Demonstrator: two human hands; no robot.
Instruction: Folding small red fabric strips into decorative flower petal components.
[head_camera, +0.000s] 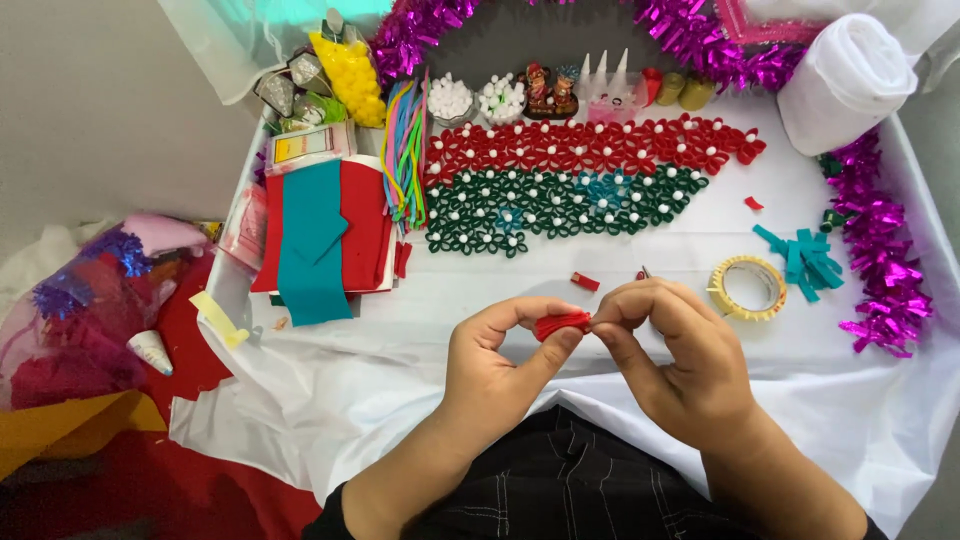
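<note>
Both hands meet above the white cloth in front of me. My left hand (500, 360) pinches a small folded red felt piece (560, 324) between thumb and forefinger. My right hand (675, 355) grips the same piece from the right with its fingertips. Beyond the hands lies a mat of red felt flowers (600, 145) and green felt flowers (560, 205), each with a white bead centre. A small red scrap (585, 282) lies just past my fingers.
A roll of tape (748, 288) and teal felt strips (805, 258) lie at right. Red and teal felt sheets (320, 235) are stacked at left beside coloured cords (405, 150). Purple tinsel (880, 250) edges the table; a white roll (845, 80) sits at the back right.
</note>
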